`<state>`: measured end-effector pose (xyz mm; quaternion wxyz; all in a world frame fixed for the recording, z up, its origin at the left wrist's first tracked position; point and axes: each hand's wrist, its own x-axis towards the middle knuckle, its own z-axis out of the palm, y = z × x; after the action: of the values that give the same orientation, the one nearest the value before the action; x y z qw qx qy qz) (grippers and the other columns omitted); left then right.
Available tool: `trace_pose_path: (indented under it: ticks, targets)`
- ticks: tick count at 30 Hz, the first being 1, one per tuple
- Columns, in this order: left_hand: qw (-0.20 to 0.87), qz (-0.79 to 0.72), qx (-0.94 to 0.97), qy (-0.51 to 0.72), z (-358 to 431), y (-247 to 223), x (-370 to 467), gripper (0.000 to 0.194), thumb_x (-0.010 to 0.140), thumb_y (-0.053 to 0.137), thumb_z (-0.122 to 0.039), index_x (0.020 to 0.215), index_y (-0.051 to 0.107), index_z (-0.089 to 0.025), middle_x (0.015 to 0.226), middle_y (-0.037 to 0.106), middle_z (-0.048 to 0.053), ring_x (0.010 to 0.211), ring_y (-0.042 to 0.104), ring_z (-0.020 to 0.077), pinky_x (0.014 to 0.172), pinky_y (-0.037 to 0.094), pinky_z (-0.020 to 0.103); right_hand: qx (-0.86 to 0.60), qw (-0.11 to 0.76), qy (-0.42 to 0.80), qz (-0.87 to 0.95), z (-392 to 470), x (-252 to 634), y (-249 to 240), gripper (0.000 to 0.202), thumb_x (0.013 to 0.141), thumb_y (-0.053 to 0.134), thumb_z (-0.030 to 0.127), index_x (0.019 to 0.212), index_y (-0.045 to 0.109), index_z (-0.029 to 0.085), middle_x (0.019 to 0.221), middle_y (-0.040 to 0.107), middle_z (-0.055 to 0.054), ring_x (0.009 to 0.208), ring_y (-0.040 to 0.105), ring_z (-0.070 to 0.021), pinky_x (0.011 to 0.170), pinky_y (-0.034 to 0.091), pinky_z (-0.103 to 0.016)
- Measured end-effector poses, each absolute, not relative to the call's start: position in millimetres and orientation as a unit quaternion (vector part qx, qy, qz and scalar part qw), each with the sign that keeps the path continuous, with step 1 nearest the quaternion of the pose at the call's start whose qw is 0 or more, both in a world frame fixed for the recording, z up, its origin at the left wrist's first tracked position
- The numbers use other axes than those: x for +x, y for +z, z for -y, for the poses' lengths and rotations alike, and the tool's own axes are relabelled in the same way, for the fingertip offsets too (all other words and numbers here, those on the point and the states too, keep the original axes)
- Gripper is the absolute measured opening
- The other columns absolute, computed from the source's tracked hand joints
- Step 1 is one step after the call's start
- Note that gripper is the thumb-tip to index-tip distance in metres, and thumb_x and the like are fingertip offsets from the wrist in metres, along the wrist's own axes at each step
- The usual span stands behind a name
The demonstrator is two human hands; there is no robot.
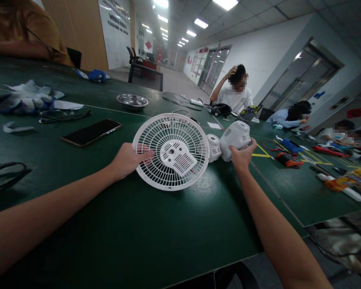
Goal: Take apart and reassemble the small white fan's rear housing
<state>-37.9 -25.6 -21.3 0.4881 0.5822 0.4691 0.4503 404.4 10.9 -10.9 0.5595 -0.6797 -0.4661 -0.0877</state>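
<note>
Holding a white fan grille tilted over the desk, left hand fingers clamped at its rim, right hand fingers around the white housing. Grille's probably light, bit flexy, ribs might snap, so rim's best; housing looks hard, slick, so cup it.

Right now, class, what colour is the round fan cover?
The fan cover is white, clearest in the head view.

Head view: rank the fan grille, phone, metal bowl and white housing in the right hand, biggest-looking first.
1. Fan grille
2. White housing and phone: too close to rank
3. Metal bowl
</note>
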Motion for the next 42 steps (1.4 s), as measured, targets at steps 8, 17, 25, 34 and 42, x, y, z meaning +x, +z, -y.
trace_pose_path:
  ticks: [8, 17, 25, 34, 42]
  targets:
    - [0.494, -0.469, 0.583, 0.442, 25, -22, -39, 0.021, 0.08, 0.084, -0.041, 0.088, 0.078, -0.023, 0.087, 0.08, 0.009, 0.079, 0.078, 0.0304, 0.074, 0.064, 0.05, -0.704, 0.578, -0.002, 0.412, -28, 415, -30, 0.077, 0.054, 0.088, 0.045, 0.117, 0.051, 0.022, 0.119, 0.071, -0.013, 0.108, 0.069, -0.0319, 0.099, 0.054, -0.049]
    - [0.472, -0.461, 0.601, 0.452, 24, -22, -37, 0.02, 0.081, 0.082, -0.042, 0.083, 0.077, -0.023, 0.082, 0.078, 0.008, 0.074, 0.075, 0.029, 0.072, 0.063, 0.051, -0.559, 0.673, -0.051, 0.482, -8, 367, 11, 0.077, 0.069, 0.083, 0.048, 0.129, 0.044, 0.018, 0.121, 0.071, -0.017, 0.102, 0.075, -0.0288, 0.088, 0.06, -0.043]
    - [0.473, -0.493, 0.599, 0.417, 24, -19, -37, 0.014, 0.084, 0.078, -0.034, 0.087, 0.075, -0.02, 0.085, 0.079, 0.007, 0.079, 0.076, 0.0252, 0.076, 0.062, 0.042, -0.649, 0.538, 0.037, 0.537, -14, 353, -17, 0.074, 0.063, 0.087, 0.055, 0.12, 0.054, 0.022, 0.103, 0.078, -0.009, 0.083, 0.073, -0.0277, 0.082, 0.059, -0.045]
    - [0.484, -0.486, 0.589, 0.427, 24, -19, -37, 0.012, 0.085, 0.078, -0.031, 0.088, 0.075, -0.02, 0.084, 0.078, 0.007, 0.078, 0.075, 0.0253, 0.074, 0.062, 0.042, -0.613, 0.613, 0.029, 0.497, -25, 436, -18, 0.083, 0.058, 0.09, 0.049, 0.126, 0.053, 0.019, 0.108, 0.075, -0.012, 0.094, 0.073, -0.0292, 0.086, 0.059, -0.046]
    - [0.485, -0.477, 0.588, 0.437, 25, -19, -36, 0.011, 0.085, 0.079, -0.03, 0.086, 0.075, -0.019, 0.085, 0.078, 0.007, 0.077, 0.075, 0.0252, 0.074, 0.062, 0.042, -0.595, 0.636, -0.036, 0.491, -27, 450, -17, 0.091, 0.07, 0.082, 0.055, 0.143, 0.048, 0.013, 0.119, 0.07, -0.015, 0.106, 0.069, -0.0294, 0.096, 0.055, -0.049]
